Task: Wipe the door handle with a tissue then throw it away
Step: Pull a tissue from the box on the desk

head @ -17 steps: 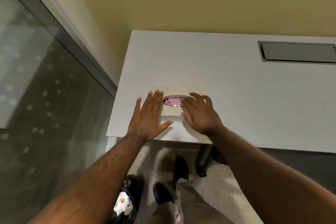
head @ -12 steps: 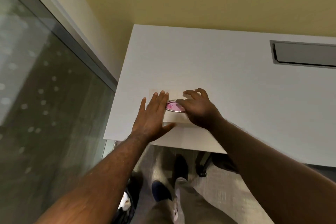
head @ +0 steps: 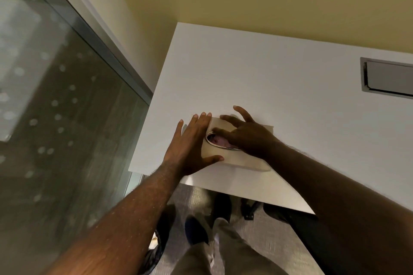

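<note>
A pale beige tissue box (head: 243,161) lies on the white table (head: 268,78) near its front left corner. Its oval, chrome-rimmed opening shows a pink tissue (head: 218,140) inside. My left hand (head: 190,143) lies flat on the box's left end with its fingers spread. My right hand (head: 248,134) covers the right part of the opening. Its thumb reaches to the rim over the pink tissue and its other fingers are raised and apart. No door handle is in view.
A glass wall (head: 55,118) with a grey frame runs along the left. A grey recessed panel (head: 388,78) sits in the table at the right. Under the table are a black-bagged bin (head: 154,250), a chair base (head: 250,210) and my shoes (head: 196,230).
My right hand has slid over the box's opening, and its fingers have lifted and spread. My left hand stays flat on the box. The view has tilted and shifted.
</note>
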